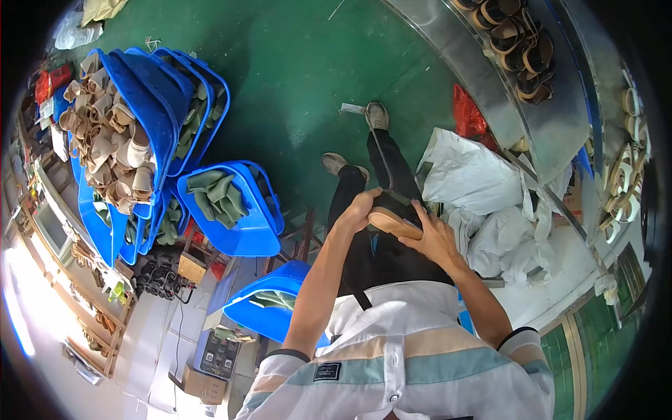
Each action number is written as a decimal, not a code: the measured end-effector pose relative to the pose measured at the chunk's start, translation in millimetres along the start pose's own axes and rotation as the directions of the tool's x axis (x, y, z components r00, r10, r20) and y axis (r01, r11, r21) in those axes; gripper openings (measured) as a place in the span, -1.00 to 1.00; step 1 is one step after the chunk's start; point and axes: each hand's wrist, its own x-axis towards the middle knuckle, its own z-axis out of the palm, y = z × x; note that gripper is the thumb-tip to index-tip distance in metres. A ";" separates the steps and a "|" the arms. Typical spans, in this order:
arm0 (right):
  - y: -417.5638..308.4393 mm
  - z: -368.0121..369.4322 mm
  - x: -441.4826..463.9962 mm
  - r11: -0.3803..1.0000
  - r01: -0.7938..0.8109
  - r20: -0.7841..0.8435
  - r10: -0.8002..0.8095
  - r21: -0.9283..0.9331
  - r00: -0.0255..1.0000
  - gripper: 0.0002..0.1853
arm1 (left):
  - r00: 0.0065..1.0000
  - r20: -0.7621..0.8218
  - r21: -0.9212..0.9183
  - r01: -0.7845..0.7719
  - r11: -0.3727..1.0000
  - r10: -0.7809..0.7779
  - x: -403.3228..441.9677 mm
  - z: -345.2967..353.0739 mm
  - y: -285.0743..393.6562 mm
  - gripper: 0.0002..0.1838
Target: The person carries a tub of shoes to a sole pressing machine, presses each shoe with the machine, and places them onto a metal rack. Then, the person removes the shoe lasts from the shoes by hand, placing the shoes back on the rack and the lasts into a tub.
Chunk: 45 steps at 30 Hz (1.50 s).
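Note:
A shoe (394, 223) with a tan sole and a dark upper is held in front of my lap, its sole facing up toward the camera. My left hand (360, 210) grips one end of it, thumb and fingers closed around the edge. At the other end, my right hand (435, 236) has its thumb along the sole and its fingers on the dark upper. Much of the upper is hidden by the sole and my hands. My black trousers lie right behind it.
On the left, blue bins (143, 105) hold beige shoe parts (112, 140); another blue bin (245, 241) holds green pieces (215, 199). White sacks (470, 171) and a red bag (467, 112) lie at right. Dark sandals (521, 49) sit on a metal conveyor (483, 77).

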 end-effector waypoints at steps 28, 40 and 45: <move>-26.3 -19.2 -32.9 0.980 -0.091 0.074 0.105 -0.176 0.992 0.00 | 0.866 -0.162 0.974 0.065 0.215 0.473 16.5 -7.2 -46.3 -0.36; -43.1 -143.5 -67.8 0.986 0.161 -0.005 -0.162 -0.035 0.987 -0.19 | 0.982 -0.167 0.394 -0.014 0.919 0.087 -31.6 -4.3 -40.8 -0.23; 11.1 -235.1 87.8 0.884 0.391 -0.328 -0.459 -0.255 0.825 -0.55 | 0.915 -0.403 0.116 0.016 0.993 0.033 -17.6 -65.0 -69.0 -0.23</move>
